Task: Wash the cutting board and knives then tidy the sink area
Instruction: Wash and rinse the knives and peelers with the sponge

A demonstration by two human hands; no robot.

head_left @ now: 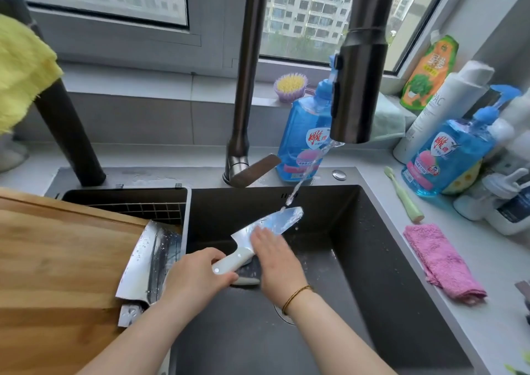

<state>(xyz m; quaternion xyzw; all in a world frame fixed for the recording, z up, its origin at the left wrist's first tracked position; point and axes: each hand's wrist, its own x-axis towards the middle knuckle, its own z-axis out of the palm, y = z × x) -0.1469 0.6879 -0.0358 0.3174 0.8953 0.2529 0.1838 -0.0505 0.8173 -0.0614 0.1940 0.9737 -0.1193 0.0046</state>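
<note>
Rinsing is in hand: the knife (pixel 269 225) is clamped by the left hand (pixel 198 277), rubbed by the flat right hand (pixel 275 260), tip at 1 o'clock under the stream (pixel 309 171); turning over is probably required next.

Daylit window (pixel 304 16) onto apartment blocks (pixel 309 4), grey tiled wall (pixel 143 119) beneath

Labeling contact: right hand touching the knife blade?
Touching. Head view: right hand lies flat on the knife blade under the water stream; left hand grips its handle.
</note>
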